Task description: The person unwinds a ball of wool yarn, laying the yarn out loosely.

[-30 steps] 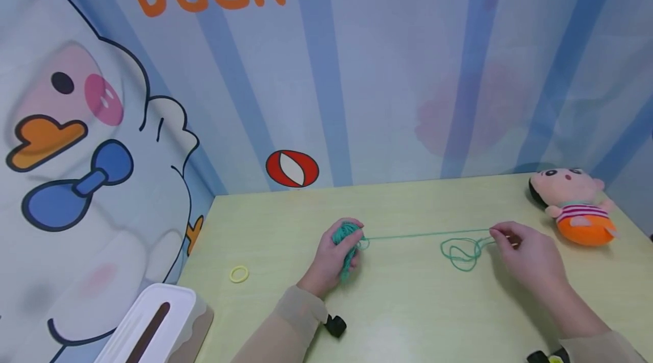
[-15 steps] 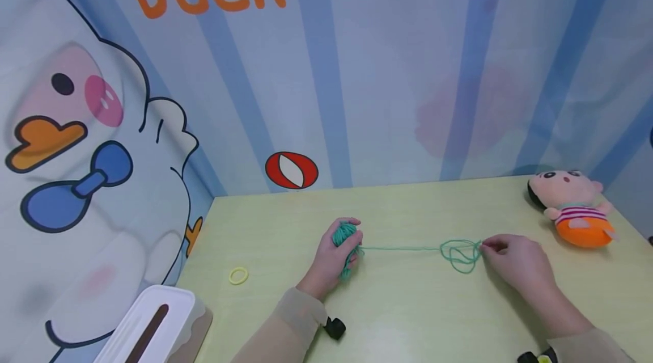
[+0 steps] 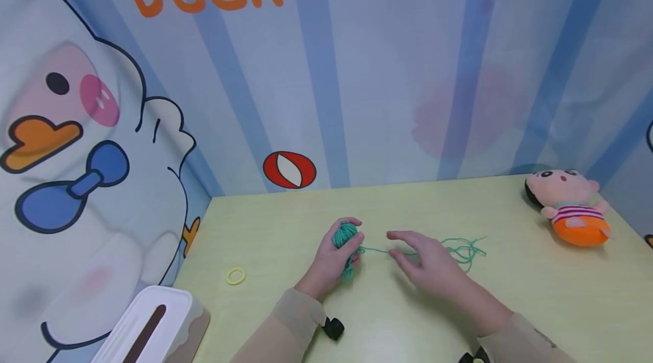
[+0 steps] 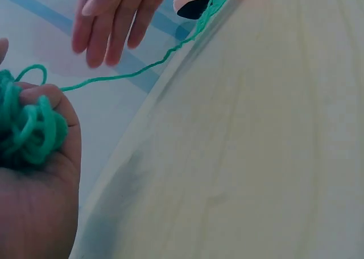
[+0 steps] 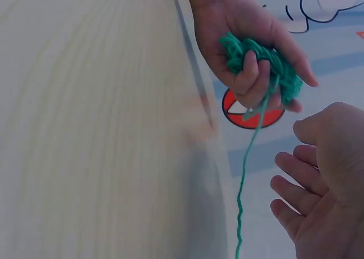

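Observation:
My left hand (image 3: 330, 255) grips a bundle of green yarn (image 3: 345, 235), fingers curled round it; in the right wrist view the yarn bundle (image 5: 267, 63) bulges between the fingers. From it a single yarn strand (image 4: 122, 76) runs off to the right. My right hand (image 3: 431, 261) is near that strand, thumb and fingers spread apart, a short way right of the bundle. In the right wrist view the right hand (image 5: 330, 179) has relaxed fingers and holds nothing, with the strand passing beside it. A loose tangle of yarn (image 3: 465, 250) lies on the table beyond the right hand.
A yellow ring (image 3: 236, 276) lies on the table (image 3: 285, 221) left of my left hand. A white box with a slot (image 3: 173, 300) stands at the front left. At the back right lies a plush doll (image 3: 576, 210). A printed cloth backdrop (image 3: 382, 68) rises behind.
My right hand let go of the yarn's far end and moved left, toward the bundle. The strand, taut before, now hangs slack. The left hand stayed in place, holding the bundle.

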`<state>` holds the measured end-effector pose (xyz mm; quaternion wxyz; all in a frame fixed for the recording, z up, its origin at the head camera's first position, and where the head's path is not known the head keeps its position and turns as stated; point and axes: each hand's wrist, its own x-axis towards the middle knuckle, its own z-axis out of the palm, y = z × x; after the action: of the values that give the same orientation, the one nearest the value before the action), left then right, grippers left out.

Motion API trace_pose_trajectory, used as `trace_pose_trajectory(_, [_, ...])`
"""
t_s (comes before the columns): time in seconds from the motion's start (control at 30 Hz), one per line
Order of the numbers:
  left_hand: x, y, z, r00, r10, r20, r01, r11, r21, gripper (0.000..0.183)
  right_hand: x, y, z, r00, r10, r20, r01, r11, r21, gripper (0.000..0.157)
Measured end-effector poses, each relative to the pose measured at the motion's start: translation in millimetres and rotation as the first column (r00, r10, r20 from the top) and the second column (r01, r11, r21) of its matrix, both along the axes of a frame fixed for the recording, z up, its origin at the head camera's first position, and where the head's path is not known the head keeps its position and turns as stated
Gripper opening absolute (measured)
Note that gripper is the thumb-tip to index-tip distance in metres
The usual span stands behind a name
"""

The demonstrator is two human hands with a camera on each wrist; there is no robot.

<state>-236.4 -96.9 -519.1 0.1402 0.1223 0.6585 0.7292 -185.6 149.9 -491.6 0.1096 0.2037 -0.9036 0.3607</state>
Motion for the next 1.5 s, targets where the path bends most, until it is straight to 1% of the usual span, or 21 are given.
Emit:
trace_pose_trajectory(0.1, [0.8,0.1,0.5,0.999,-0.033,0.004,0.032,0.999,0.037,0.050,-3.8,-20.3,-1.9,0.997,0.048,0.053,-0.049,0.999,0.018,0.041])
trace_pose_trajectory(0.17, [1.6,0.1,1.6,0.999,-0.054,0.008,0.053,0.996,0.070,0.050,-6.9,-29.4,-3.0,0.997,0.043,0.071,-0.045,0.999,0.026,0.036])
trace_pose_trajectory(0.3, [2.6,0.1,4.4,0.998,-0.066,0.016,0.064,0.991,0.118,0.051,-10.7,-35.8,-2.4,0.997,-0.005,0.071,0.003,1.000,0.030,0.018])
trace_pose_trajectory(0.37, [2.4,0.6,4.9,0.998,-0.065,0.025,0.061,0.989,0.138,0.052,-10.9,-33.2,0.1,0.998,-0.030,0.061,0.028,0.999,0.021,0.014])
trace_pose_trajectory(0.43, [1.4,0.9,4.8,0.998,-0.057,0.034,0.052,0.989,0.136,0.052,-10.4,-28.6,4.4,0.996,-0.059,0.060,0.059,0.998,0.009,0.012])
trace_pose_trajectory(0.5, [0.6,1.0,4.6,0.999,-0.033,0.017,0.032,0.997,0.072,0.052,-9.8,-21.8,8.2,0.995,-0.086,0.051,0.086,0.996,0.001,0.012])
trace_pose_trajectory(0.57, [-0.8,1.0,3.7,1.000,-0.005,-0.030,0.004,1.000,-0.017,0.050,-9.3,-14.2,10.9,0.994,-0.108,0.031,0.108,0.994,-0.001,0.013])
trace_pose_trajectory(0.63, [-1.6,0.4,3.0,0.996,0.019,-0.086,-0.027,0.994,-0.103,0.045,-9.0,-6.4,12.7,0.991,-0.130,0.012,0.130,0.991,0.002,0.014])
trace_pose_trajectory(0.7, [-2.3,-0.4,2.1,0.991,0.028,-0.129,-0.049,0.986,-0.157,0.037,-8.3,1.3,14.4,0.990,-0.141,-0.014,0.141,0.990,0.013,0.015])
trace_pose_trajectory(0.77, [-2.5,-1.1,1.7,0.989,0.024,-0.143,-0.046,0.986,-0.159,0.031,-7.2,8.8,16.0,0.988,-0.155,-0.025,0.156,0.987,0.033,0.017])
trace_pose_trajectory(0.87, [-2.0,-1.6,1.5,0.991,0.023,-0.131,-0.042,0.990,-0.138,0.028,-4.8,19.4,18.2,0.984,-0.176,-0.014,0.176,0.982,0.067,0.016])
trace_pose_trajectory(0.97, [-1.3,-1.2,1.9,0.995,0.034,-0.093,-0.041,0.996,-0.075,0.030,-2.1,29.0,20.4,0.979,-0.201,0.022,0.199,0.976,0.084,0.014])
trace_pose_trajectory(1.1, [-1.1,-0.2,1.1,0.998,0.049,-0.035,-0.049,0.999,0.000,0.032,-0.9,42.4,21.3,0.972,-0.227,0.053,0.223,0.972,0.076,0.012])
trace_pose_trajectory(1.17, [-1.5,0.1,-0.1,0.998,0.059,-0.034,-0.059,0.998,-0.004,0.030,-1.2,49.6,21.2,0.968,-0.241,0.065,0.236,0.969,0.070,0.013])
trace_pose_trajectory(1.23, [-2.0,0.4,-1.3,0.997,0.063,-0.049,-0.063,0.998,-0.006,0.029,-1.0,56.8,21.3,0.964,-0.257,0.074,0.253,0.966,0.062,0.014])
trace_pose_trajectory(1.3, [-1.9,0.5,-1.7,0.996,0.063,-0.058,-0.064,0.998,-0.010,0.030,-0.8,63.9,21.6,0.959,-0.273,0.077,0.270,0.961,0.054,0.015])
trace_pose_trajectory(1.5, [-1.4,-0.2,-2.2,0.998,0.037,-0.058,-0.038,0.999,-0.015,0.048,0.5,84.4,24.0,0.945,-0.323,0.054,0.322,0.946,0.027,0.016])
